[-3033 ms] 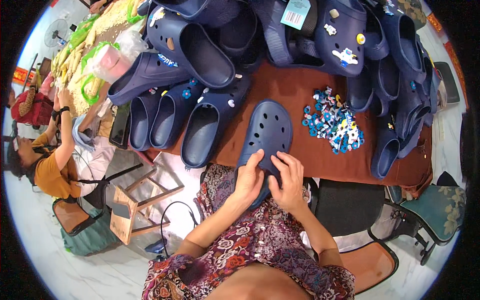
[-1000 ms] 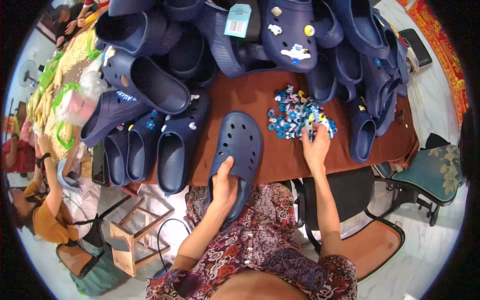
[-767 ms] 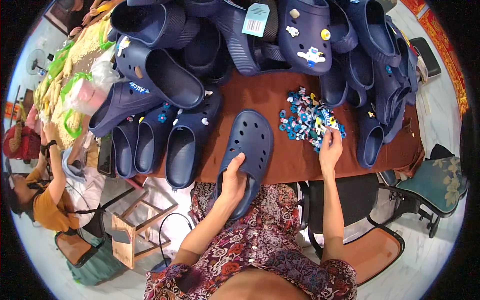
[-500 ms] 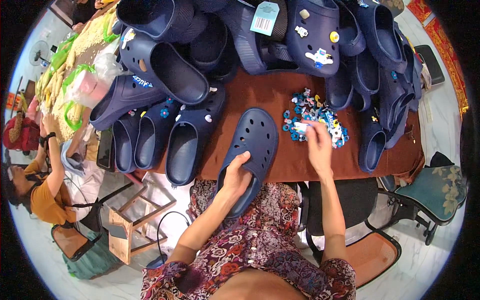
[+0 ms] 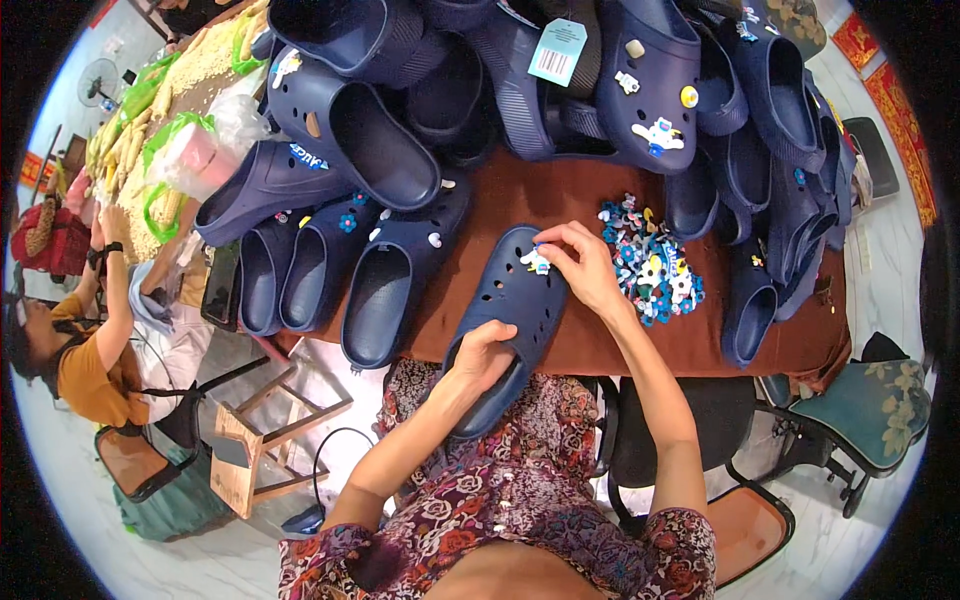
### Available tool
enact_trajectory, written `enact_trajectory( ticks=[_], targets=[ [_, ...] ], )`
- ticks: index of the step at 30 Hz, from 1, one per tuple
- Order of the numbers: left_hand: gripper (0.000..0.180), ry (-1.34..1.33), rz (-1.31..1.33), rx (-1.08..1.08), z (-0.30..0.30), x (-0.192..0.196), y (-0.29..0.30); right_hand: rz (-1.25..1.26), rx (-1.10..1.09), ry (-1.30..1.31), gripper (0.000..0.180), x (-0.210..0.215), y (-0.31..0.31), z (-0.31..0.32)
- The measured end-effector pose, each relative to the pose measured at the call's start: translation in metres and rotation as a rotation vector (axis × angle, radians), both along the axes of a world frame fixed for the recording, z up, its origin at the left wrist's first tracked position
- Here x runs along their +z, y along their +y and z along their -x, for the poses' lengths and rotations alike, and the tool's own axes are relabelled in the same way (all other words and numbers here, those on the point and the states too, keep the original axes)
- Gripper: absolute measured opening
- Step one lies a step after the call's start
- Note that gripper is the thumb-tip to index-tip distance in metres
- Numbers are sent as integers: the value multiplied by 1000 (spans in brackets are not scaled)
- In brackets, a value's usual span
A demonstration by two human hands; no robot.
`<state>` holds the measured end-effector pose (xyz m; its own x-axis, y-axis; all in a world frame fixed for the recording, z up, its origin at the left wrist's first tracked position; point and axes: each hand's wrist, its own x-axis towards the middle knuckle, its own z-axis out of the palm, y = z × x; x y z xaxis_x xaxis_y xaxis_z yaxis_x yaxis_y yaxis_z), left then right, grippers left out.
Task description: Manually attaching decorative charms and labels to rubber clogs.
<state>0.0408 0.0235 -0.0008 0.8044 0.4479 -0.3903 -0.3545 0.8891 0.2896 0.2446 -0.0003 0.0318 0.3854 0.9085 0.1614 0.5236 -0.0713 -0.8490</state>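
Note:
My left hand (image 5: pixel 483 358) grips a navy clog (image 5: pixel 517 293) by its opening, thumb on the strap area. The clog lies at the table's near edge, toe pointing away, its upper full of round holes. Between the thumb and fingers of my right hand (image 5: pixel 582 262) is a small white shoe charm (image 5: pixel 537 259) with blue and yellow bits. It is held at the toe holes; whether it sits in one I cannot tell. Right of that hand lies a pile of small charms (image 5: pixel 655 265), mostly blue, white and black.
Navy clogs, several with charms, stand left (image 5: pixel 378 300) and right (image 5: pixel 750 315) and are heaped at the back (image 5: pixel 350 130). A tag (image 5: pixel 557 52) hangs from one. Brown cloth (image 5: pixel 590 345) covers the table. At left, a person in an orange top (image 5: pixel 95 365) sits near corn (image 5: pixel 125 150).
My right hand has moved left from the charm pile to the clog's toe, carrying the white charm. My left hand still holds the clog. The view has shifted slightly.

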Motion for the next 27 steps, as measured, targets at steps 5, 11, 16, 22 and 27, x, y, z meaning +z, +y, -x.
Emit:
enact_trajectory(
  ticks=[5,11,16,22,27],
  targets=[
    [38,7,3,23,-2,0,-1,11,1,7,16,-3,7,2],
    [56,42,9,44,-6,-3,-1,21,-57,62,17,-7,2,8],
    [43,18,54,41,-11,10,0,117,48,202,17,-14,8,-10],
    [54,-60,66,118,-15,10,-4,158,95,229,16,-16,15,-17],
    [68,7,99,173,-21,15,-6,76,-82,259,16,-30,7,2]
  ],
)
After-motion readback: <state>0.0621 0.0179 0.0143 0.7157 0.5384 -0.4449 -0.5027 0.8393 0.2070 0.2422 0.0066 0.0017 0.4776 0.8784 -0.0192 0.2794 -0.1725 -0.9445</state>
